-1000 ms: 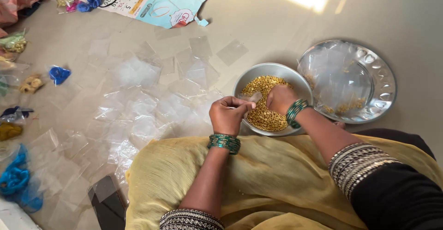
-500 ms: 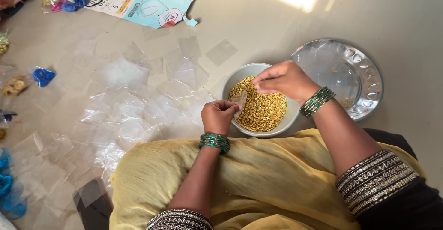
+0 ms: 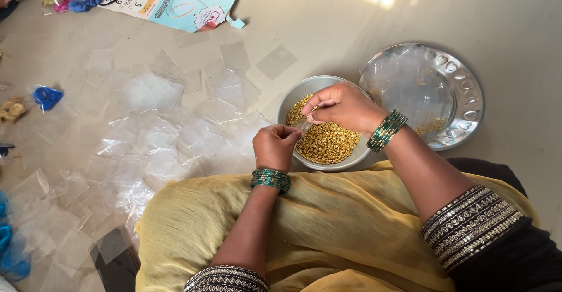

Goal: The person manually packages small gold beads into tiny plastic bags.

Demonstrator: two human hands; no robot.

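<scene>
both hands meet over the round grey metal bowl. right hand hovers above it, fingers pinched narrow, whether on any beads i cannot tell; left hand at the near rim pinches a small clear plastic pouch. just right of the bowl lies a larger round embossed steel plate. loose clear plastic squares cover the floor to the left. tiny golden beads fill the bowl.

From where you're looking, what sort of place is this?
Probably a home floor used for hand packing: a steel bowl of small gold beads, clear plastic pouches spread over the bare floor, and a steel plate alongside.
</scene>
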